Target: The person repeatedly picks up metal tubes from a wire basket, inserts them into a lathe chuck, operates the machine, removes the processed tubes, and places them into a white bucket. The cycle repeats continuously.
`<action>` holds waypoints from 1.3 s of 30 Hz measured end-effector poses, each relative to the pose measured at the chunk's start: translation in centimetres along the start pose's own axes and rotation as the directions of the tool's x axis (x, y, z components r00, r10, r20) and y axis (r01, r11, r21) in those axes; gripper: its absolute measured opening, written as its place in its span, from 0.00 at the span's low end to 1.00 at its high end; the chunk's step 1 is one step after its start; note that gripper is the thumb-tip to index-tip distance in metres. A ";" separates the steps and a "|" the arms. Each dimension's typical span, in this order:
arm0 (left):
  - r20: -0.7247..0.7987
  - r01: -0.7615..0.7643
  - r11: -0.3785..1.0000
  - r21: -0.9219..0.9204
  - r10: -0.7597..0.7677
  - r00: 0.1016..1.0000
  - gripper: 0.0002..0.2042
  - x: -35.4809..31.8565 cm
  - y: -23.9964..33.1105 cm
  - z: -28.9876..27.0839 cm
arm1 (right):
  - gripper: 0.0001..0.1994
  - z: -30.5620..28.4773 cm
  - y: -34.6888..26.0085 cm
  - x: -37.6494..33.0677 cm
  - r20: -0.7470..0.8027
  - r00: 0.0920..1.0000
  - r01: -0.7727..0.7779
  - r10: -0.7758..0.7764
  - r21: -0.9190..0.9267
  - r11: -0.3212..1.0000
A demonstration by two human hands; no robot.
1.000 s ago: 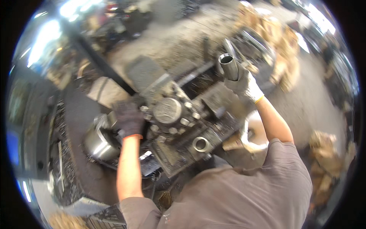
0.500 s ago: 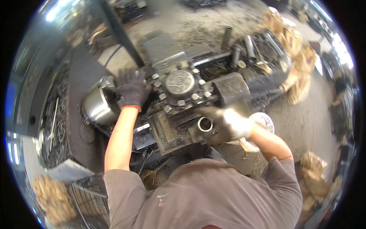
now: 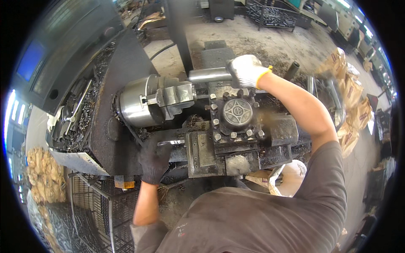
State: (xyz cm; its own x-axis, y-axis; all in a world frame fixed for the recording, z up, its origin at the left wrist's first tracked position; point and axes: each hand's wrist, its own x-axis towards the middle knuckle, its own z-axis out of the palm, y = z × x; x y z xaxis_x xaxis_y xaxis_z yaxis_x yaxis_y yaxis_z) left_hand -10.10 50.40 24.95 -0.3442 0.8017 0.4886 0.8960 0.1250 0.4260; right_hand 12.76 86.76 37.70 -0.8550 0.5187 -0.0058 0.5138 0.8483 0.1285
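Landmark taken as the tool post (image 3: 237,114), the square black block with the ring of bolts at the middle of the lathe.

Nearest the wearer, below and to the left of the tool post: left hand (image 3: 154,160), in a dark glove, laid on the front edge of the carriage (image 3: 201,155). Fingers curled downward over the edge; whether anything was pinched under them could not be told, the palm side being hidden.

Directly left of the tool post: chuck (image 3: 141,104), bright steel, jaws pointed toward the post, no bar seen between them.

Beyond the tool post, just above its far edge: steel tube (image 3: 207,75), bright and round, long axis lying left to right, level, roughly parallel to the chuck axis but set farther back. Left end free, pointed toward the chuck side; right end buried in the right hand (image 3: 247,70).

Right hand, in a white glove with a yellow cuff, wrapped fully around the tube, fingers closed over the top. Tube well apart from the left hand; right hand the only one on it.

Farther still: shop floor (image 3: 253,33), littered with swarf.
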 end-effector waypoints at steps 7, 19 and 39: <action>0.155 0.168 -0.118 -0.979 -0.960 0.232 0.23 -19.4 -10.0 0.4 | 0.14 10.1 2.1 5.2 0.333 0.891 0.202 -0.308 0.318 0.926; -0.091 0.637 0.530 -0.559 -0.804 0.588 0.11 -26.1 -18.5 -5.7 | 0.39 7.5 -7.6 13.7 0.448 0.851 -0.323 -0.273 0.858 0.400; -0.425 0.354 0.799 0.486 -0.137 0.895 0.35 20.8 -2.4 -10.7 | 0.15 3.3 -11.4 -21.3 -0.358 0.924 0.290 0.136 0.886 0.363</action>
State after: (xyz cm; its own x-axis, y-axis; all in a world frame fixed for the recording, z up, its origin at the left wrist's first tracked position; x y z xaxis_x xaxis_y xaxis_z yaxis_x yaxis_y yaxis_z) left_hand -22.35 60.52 42.21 -0.5503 0.4514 0.7024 0.7308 0.6673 0.1436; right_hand 25.35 66.45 33.06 -0.7455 0.5563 0.3670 0.0021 0.5525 -0.8335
